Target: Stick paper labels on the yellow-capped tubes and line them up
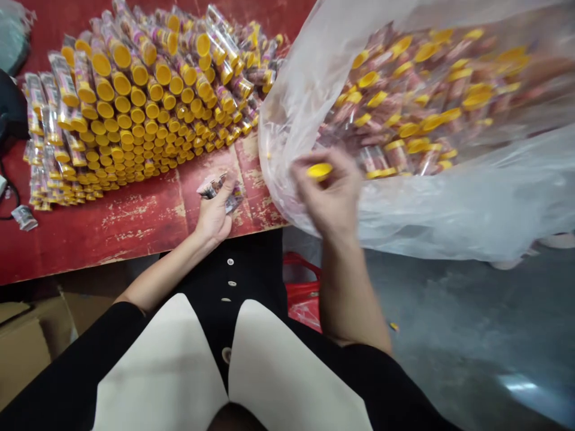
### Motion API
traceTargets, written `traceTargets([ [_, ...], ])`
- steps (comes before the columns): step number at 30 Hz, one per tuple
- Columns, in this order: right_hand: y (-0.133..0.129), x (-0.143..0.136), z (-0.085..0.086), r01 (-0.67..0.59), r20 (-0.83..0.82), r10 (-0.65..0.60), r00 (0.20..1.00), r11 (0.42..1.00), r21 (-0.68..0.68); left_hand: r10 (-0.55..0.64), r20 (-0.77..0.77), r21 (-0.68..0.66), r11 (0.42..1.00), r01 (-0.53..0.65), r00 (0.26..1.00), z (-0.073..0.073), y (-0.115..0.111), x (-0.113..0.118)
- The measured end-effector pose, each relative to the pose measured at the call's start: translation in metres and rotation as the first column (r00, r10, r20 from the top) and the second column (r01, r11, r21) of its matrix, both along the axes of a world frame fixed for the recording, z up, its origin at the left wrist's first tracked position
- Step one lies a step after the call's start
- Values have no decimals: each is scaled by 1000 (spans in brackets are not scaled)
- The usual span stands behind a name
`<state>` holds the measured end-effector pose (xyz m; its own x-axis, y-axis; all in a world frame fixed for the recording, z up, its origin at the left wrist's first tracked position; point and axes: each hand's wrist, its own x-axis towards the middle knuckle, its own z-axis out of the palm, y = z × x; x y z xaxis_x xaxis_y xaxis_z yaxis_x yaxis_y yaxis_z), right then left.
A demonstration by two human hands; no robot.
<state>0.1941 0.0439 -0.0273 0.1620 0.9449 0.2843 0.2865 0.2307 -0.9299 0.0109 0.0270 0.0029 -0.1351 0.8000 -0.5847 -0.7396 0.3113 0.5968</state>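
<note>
My left hand (215, 212) is closed on a bunch of crumpled clear printed plastic sleeves (234, 200), held just over the table's front edge. My right hand (336, 194), somewhat blurred, pinches a yellow-capped tube (319, 172) at the mouth of a big clear plastic bag (287, 120); the yellow cap faces me and most of the tube's body is hidden. Inside the bag lie many loose tubes (398, 157) with yellow caps and pinkish contents. To the left, a large stack of wrapped tubes (135, 114) rests on the table with the yellow caps facing me.
The worn red table (130, 230) runs along the front. A dark object (11, 111) with a cable and a small plastic scrap (24, 218) are at its left. Below are cardboard boxes (27, 347), a red stool (303, 293) and a small piece (394, 327) on the grey floor.
</note>
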Motion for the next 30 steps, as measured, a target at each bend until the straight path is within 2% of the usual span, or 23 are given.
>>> traceTargets([
  [2, -20, -41, 3, -108, -131, 95, 987, 990, -92, -21, 2, 23, 1000, 21, 1000, 1, -2, 5],
  [4, -31, -67, -2, -98, -237, 65, 969, 987, -131, -41, -17, 44, 998, 41, 999, 1, -6, 7],
  [6, -35, -78, -10, -43, -286, 3, 958, 990, -133, -52, -51, 51, 997, 55, 997, -2, -9, 5],
  [8, -36, -81, -13, 11, -285, -41, 958, 994, -108, -37, -83, 43, 998, 41, 996, -5, -12, 4],
  [11, -38, -84, -8, 69, -237, -90, 967, 993, -94, 8, -98, 36, 999, -4, 995, -9, -13, 5],
  [13, -38, -86, -5, 85, -221, -106, 970, 991, -104, -10, -87, 34, 999, 13, 996, -10, -13, 7],
  [16, -39, -81, -7, 38, -236, -61, 970, 994, -101, -37, -72, 8, 999, 38, 997, -9, -9, 4],
  [20, -43, -62, -10, 1, -327, -13, 945, 999, -36, 46, -59, -52, 997, -49, 997, -6, -3, -2],
  [25, -50, -64, 4, -49, -526, 81, 846, 996, 75, -17, -20, -109, 994, 15, 1000, -2, -8, 2],
  [30, -43, -87, 7, 180, -664, -106, 740, 983, 43, -119, 4, -106, 987, 119, 993, 2, -23, 10],
])
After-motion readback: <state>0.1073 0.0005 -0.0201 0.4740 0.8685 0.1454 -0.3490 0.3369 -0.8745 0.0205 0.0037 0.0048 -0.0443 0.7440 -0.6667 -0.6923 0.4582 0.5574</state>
